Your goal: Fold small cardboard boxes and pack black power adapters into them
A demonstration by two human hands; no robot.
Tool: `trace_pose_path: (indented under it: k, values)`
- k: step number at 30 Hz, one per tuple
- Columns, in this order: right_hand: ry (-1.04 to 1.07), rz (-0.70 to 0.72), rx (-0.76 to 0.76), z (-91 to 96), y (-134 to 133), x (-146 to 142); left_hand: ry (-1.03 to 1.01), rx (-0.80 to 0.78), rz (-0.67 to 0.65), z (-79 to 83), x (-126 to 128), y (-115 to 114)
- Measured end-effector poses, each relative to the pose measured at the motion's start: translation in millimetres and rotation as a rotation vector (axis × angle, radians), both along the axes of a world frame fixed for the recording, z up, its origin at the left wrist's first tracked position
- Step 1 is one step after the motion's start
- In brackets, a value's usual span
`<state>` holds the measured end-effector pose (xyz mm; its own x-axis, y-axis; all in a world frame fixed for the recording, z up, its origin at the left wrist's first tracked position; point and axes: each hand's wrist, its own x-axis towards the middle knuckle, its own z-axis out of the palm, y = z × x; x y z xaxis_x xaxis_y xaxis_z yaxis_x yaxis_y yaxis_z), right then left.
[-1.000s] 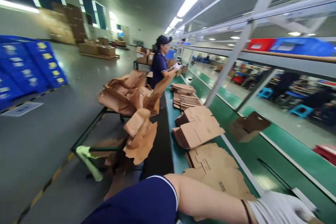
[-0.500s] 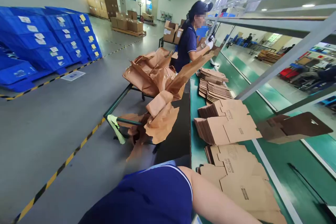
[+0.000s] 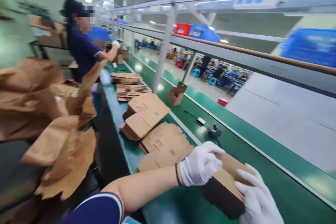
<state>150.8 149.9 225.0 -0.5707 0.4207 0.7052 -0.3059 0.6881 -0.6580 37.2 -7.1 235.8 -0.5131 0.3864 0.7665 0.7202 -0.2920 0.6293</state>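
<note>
Both my hands wear white gloves and are at a small brown cardboard box (image 3: 222, 196), partly folded up, at the lower right over the green bench. My left hand (image 3: 201, 163) has its fingers curled at the box's near left edge. At the opposite end, my right hand (image 3: 258, 196) grips the wall, thumb and fingers on either side of it. Just left of the box lies a stack of flat cardboard blanks (image 3: 168, 147), partly behind my left forearm. Another stack of folded blanks (image 3: 147, 113) sits beyond it.
A formed carton (image 3: 176, 94) and a black cable with a plug (image 3: 214, 132) lie on the green conveyor (image 3: 236, 157). Crumpled brown paper (image 3: 65, 154) fills the left side. A co-worker (image 3: 84, 45) stands farther along the bench. A metal post (image 3: 168, 38) and shelf rail rise above.
My view has swung right. Both gloved hands and the box between them are now in sight; before, only my left arm showed. The co-worker and stacks have shifted left in the picture.
</note>
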Motion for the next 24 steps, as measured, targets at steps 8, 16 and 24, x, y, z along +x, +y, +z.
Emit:
trace_pose_path:
  k: [8,16,24]
  values:
    - [0.041,0.094,0.099,9.0,10.8,-9.5,0.092,-0.670,-0.111,12.6,-13.5,-10.0]
    - [-0.066,0.043,-0.674,-14.1,55.0,-43.9,-0.836,-0.091,-0.050,-9.6,-55.3,-17.9]
    - [-0.267,0.137,-0.618,-15.6,59.5,-54.2,-1.167,0.044,-0.089,-15.2,-55.5,-19.1]
